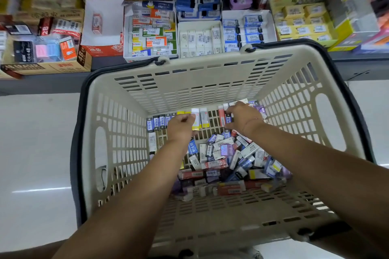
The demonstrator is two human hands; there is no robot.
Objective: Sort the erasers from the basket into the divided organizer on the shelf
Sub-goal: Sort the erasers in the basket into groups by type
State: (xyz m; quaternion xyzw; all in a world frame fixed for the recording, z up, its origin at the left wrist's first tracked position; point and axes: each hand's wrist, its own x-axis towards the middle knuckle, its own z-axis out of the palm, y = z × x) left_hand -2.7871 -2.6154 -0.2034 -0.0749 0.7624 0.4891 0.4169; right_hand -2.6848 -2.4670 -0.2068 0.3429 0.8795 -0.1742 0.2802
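Loose erasers (223, 157) are heaped at 4 o'clock in the basket (202, 82), with a row along the 12 o'clock wall. Left hand (182, 127) pinches a yellow eraser (196, 120). Right hand (242, 115) is curled over the row; cannot tell its grip. Judged light, stiff, slick-sleeved: pinch across the long sides.

Stationery shop, shelf (52, 84) of boxed erasers (151, 35), plastic shopping basket (202, 73)
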